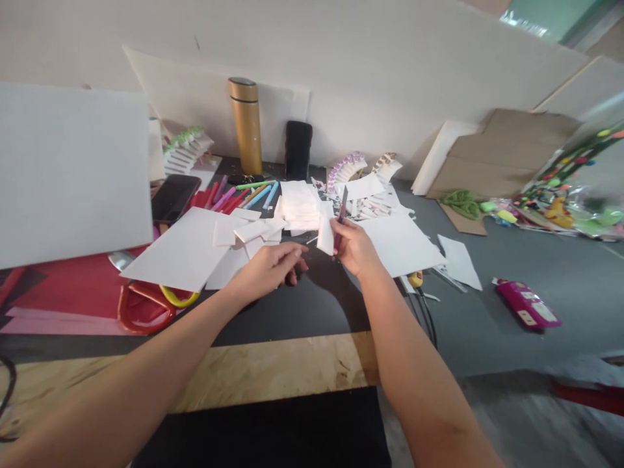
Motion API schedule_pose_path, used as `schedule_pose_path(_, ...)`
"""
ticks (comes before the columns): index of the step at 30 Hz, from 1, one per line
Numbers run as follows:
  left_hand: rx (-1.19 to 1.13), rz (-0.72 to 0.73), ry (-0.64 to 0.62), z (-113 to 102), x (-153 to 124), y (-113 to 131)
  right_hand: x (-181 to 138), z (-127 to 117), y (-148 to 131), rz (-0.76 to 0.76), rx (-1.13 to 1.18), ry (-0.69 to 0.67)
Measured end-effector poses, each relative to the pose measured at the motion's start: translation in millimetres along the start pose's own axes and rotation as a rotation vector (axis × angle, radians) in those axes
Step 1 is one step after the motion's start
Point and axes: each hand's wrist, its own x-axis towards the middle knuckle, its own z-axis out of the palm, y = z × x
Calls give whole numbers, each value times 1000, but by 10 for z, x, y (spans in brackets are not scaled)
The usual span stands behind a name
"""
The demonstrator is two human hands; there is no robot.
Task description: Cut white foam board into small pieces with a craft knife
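My right hand [355, 247] is closed around what looks like a craft knife [342, 205], its tip pointing up. A small white rectangular piece [325, 235] of foam or card is at the same fingertips, tilted upright. My left hand [275, 266] hovers just left of it with the index finger stretched out and the others loosely curled; I see nothing held in it. A thin white strip [312, 240] lies near its fingertip. Behind the hands stands a stack of white pieces [298, 205], with loose white pieces [251, 230] on a white sheet [180, 250] at left.
Colored sticks [253, 195], a gold bottle [247, 130] and a black phone-like object [298, 149] stand behind. White scraps [370, 208] and a white board [397, 244] lie at right, near a black cable [428, 312]. Red-handled scissors [146, 309] sit left; a magenta case [527, 304] lies far right.
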Motion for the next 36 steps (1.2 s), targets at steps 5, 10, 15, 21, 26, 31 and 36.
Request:
schedule_pose_path(5,-382,-140,81,-7,2,105,-176,268,149,-42,-218,-174)
schedule_pose_path(10,-328,-143,157,-20,-17,120,-135,209,110,254,-189,-125)
schedule_pose_path(15,-316,-105,196,-51,-12,61,8,18,2,232,-63,81)
schedule_pose_path(21,-339,-92,214,-59,2,18,9,-220,-130,-273,-751,499)
schedule_pose_path(26,-359,-89,225,-34,1,36,77,-223,-59,-308,-1438,460)
schedule_pose_path(31,-224,-67,169,-21,-26,82,141,-92,36,-133,-1625,495)
schedule_pose_path(36,-261,-57,153,-26,-34,79,130,-190,-60,-172,-1604,515)
